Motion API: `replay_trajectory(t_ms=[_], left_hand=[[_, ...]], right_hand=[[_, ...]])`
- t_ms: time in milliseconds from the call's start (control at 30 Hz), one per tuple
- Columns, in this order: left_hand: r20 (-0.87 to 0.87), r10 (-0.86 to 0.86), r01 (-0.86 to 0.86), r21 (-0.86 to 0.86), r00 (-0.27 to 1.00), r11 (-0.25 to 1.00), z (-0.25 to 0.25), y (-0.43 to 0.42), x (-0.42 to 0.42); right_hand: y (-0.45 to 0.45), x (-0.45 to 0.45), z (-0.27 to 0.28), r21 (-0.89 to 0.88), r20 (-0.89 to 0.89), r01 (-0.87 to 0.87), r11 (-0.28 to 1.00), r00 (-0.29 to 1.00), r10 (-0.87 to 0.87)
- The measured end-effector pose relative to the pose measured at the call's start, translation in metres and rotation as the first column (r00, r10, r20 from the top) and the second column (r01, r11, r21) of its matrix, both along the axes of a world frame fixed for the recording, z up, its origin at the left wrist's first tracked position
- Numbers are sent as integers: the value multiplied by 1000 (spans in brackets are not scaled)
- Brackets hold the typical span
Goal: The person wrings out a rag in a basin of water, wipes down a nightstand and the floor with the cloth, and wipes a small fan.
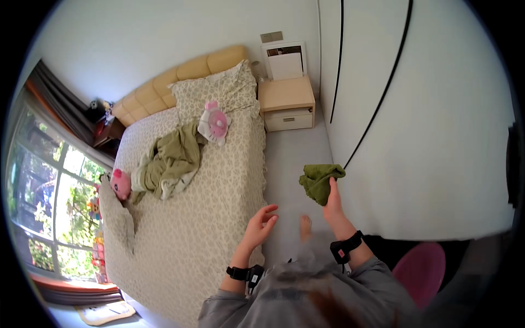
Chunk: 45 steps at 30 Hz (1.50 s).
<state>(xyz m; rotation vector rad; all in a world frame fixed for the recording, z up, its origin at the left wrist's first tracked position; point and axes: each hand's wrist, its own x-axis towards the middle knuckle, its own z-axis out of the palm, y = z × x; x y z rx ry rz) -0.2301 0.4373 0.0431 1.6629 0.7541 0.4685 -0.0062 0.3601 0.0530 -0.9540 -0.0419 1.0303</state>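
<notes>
A crumpled green cloth (320,183) is held up in my right hand (333,203), over the strip of floor between the bed and the white wardrobe. Only the thumb shows clearly; the cloth covers the other fingers. My left hand (260,227) is empty beside the bed's right edge, its fingers apart and slightly curled. The bed (213,218) has a patterned cover. On it lie a rumpled green blanket (174,156), a pink and white plush toy (214,123) and a patterned pillow (213,90).
A wooden nightstand (286,95) stands beyond the floor strip. White wardrobe doors (426,126) rise on the right. A pink basin (421,273) is at the lower right. Another pink plush (120,185) lies by the window (54,191). A bare foot (305,227) shows below.
</notes>
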Motion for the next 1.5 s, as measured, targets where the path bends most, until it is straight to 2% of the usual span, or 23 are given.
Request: replay_trajectory(t_ms=[67, 133, 300, 433, 567, 633, 667, 733, 767, 833, 867, 933, 967, 1033, 1100, 1167, 1200, 1267, 1300, 1333, 1367, 1433, 1500], left_hand=[[-42, -1, 2, 27, 999, 1000, -9, 28, 7], [-173, 37, -22, 92, 984, 996, -5, 82, 37], [-138, 71, -60, 85, 988, 995, -3, 164, 77], [-170, 69, -44, 144, 983, 989, -19, 232, 105], [-146, 80, -65, 107, 986, 992, -41, 329, 154], [-285, 45, -30, 56, 957, 998, -31, 346, 168], [-281, 32, -30, 12, 959, 999, -45, 380, 197], [-285, 8, 69, 259, 959, 963, -48, 404, 205], [-306, -6, 83, 237, 952, 968, -57, 434, 226], [-216, -16, 73, 258, 976, 963, -63, 445, 239], [-229, -26, 82, 241, 973, 967, -74, 475, 270], [-253, -25, 61, 133, 967, 989, -84, 481, 280], [-264, -22, 53, 112, 964, 992, -100, 502, 307], [-194, -6, 26, 100, 981, 995, -123, 508, 312], [-230, 24, 2, 113, 973, 994, -148, 533, 337], [-290, 39, -10, 100, 956, 995, -163, 548, 349], [-257, 73, -56, 73, 964, 996, -170, 560, 363], [-242, 110, -107, 26, 964, 994, -191, 580, 387], [-213, 144, -129, 83, 966, 988, -203, 589, 395], [-180, 172, -148, 142, 968, 979, -215, 599, 401], [-201, 171, -149, 122, 964, 981, -227, 609, 406], [-207, 198, -166, 160, 958, 973, -243, 626, 419], [-217, 218, -199, 104, 952, 974, -258, 636, 428]], right_hand=[[18, 19, -4, -61, 13, -23, 998, 1000, 24], [58, 59, 0, 6, 46, -51, 999, 998, 51], [131, 115, 2, -85, 87, 11, 996, 996, -3], [180, 154, -16, -148, 121, 44, 988, 992, -27], [256, 208, -46, -160, 139, 88, 983, 988, -66], [263, 221, -41, -185, 220, 102, 977, 974, -60], [292, 251, -48, -227, 228, 104, 968, 972, -51], [312, 259, -34, -284, 382, 236, 929, 917, -116], [340, 279, -42, -309, 364, 238, 921, 924, -116], [350, 295, -47, -354, 531, 279, 893, 846, -54], [382, 327, -64, -372, 520, 280, 885, 852, -51], [398, 344, -89, -455, 687, 235, 859, 707, 170], [428, 377, -112, -475, 674, 221, 852, 714, 190], [457, 391, -130, -646, 665, 165, 745, 602, 442], [501, 418, -145, -585, 706, 53, 809, 523, 477], [542, 428, -172, -536, 836, 279, 797, 43, 547], [553, 434, -193, -566, 818, 261, 782, 61, 572], [570, 443, -236, -758, 641, 221, 614, 79, 763], [578, 447, -259, -777, 621, 199, 597, 88, 779], [584, 450, -279, -720, 690, 187, 668, 93, 718], [589, 454, -301, -658, 752, 179, 732, 99, 652], [604, 462, -328, -649, 761, 152, 745, 144, 633], [617, 469, -351, -632, 773, 142, 762, 189, 606]])
